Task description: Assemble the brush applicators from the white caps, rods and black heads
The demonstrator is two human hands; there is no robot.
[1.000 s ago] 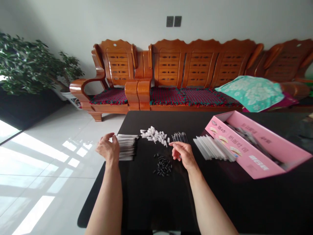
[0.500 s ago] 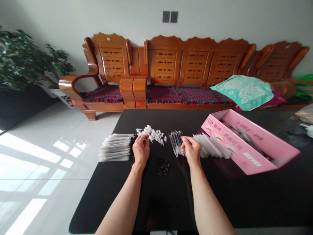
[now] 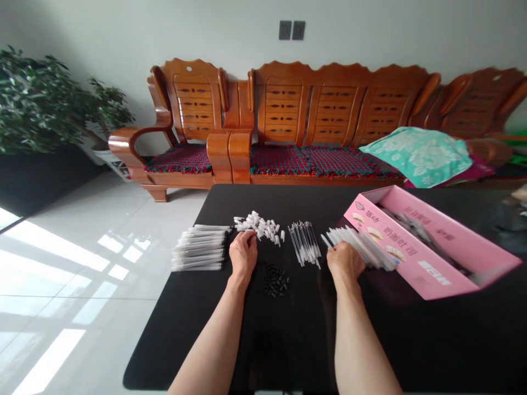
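My left hand (image 3: 244, 255) is closed in a pinch beside a loose heap of white caps (image 3: 269, 229); what its fingertips hold, if anything, is hidden. Just left of it lies a stack of whitish pens (image 3: 200, 249) with black ends. My right hand (image 3: 345, 262) is closed at the near left edge of a row of white pen barrels (image 3: 364, 247). One pen barrel (image 3: 325, 240) sticks out past its fingers at a slant. Between the hands lie thin pen refills (image 3: 304, 244) with dark upper parts. Nearer to me is a small pile of black caps (image 3: 275, 281).
Everything lies on a black table (image 3: 296, 340). A pink open box (image 3: 411, 247) with grey contents stands at the right. Beyond the table is a wooden sofa (image 3: 284, 104) with a turquoise pillow (image 3: 424, 156). A potted plant (image 3: 45, 104) stands at the left.
My right hand has moved right, from the refills to the row of white barrels. The left hand stays by the white caps. The whole view has shifted slightly.
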